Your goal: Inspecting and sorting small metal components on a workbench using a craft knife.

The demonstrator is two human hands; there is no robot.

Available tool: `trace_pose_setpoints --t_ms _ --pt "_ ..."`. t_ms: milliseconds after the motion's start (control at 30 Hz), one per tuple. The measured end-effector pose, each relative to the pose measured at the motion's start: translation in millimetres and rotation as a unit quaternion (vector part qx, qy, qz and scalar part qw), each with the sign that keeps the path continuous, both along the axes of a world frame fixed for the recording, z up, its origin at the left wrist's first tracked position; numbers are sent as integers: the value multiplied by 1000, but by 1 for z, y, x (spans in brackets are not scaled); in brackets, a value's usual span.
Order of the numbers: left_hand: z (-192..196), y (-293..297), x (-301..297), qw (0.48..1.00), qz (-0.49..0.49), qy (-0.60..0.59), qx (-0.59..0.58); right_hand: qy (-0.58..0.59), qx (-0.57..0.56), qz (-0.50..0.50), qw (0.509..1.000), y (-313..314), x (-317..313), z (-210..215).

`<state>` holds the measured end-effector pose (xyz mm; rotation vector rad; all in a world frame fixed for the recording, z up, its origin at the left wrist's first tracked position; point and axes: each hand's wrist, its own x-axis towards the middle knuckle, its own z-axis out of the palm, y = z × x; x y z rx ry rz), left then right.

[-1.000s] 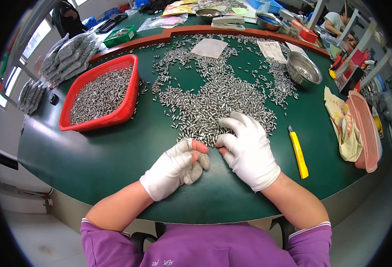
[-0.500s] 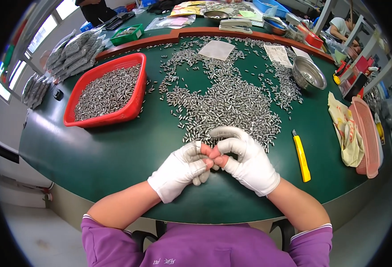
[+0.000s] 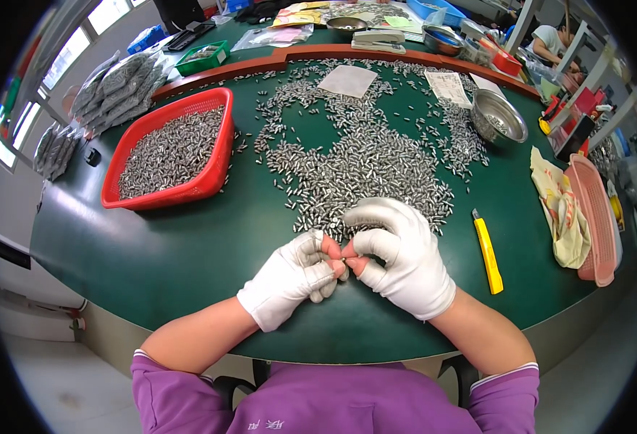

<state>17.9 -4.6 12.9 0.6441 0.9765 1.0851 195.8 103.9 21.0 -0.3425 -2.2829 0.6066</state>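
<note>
Both hands wear white gloves with bare fingertips. My left hand (image 3: 293, 278) and my right hand (image 3: 402, 253) meet fingertip to fingertip above the green table (image 3: 188, 246), just in front of a wide heap of small silvery metal cylinders (image 3: 365, 166). The pinched fingertips seem to hold a small piece between them, but it is too small to make out. A red plastic basket (image 3: 210, 177) full of the same metal pieces stands to the left.
A yellow utility knife (image 3: 488, 251) lies right of my right hand. A steel bowl (image 3: 498, 116), a pink tray (image 3: 599, 220) with a yellowish cloth (image 3: 561, 210), paper slips and bagged parts (image 3: 112, 87) ring the heap. Another person sits at the far right.
My right hand left the heap and came back toward me. Both hands have drawn together, fingertips now touching.
</note>
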Motion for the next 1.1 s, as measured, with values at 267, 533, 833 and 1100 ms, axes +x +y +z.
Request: trace_pose_setpoints --t_ms 267,533,833,1100 --pt "-2 1 -2 1000 -11 25 8 11 106 -14 994 0 -3 4" --pt "-5 3 -4 1000 -14 14 23 -1 76 -171 982 13 6 -1" --pt "-1 1 -8 997 -48 17 57 -37 162 -300 939 38 17 -4" --pt "26 -27 28 843 -53 520 126 -117 140 -405 896 23 73 26"
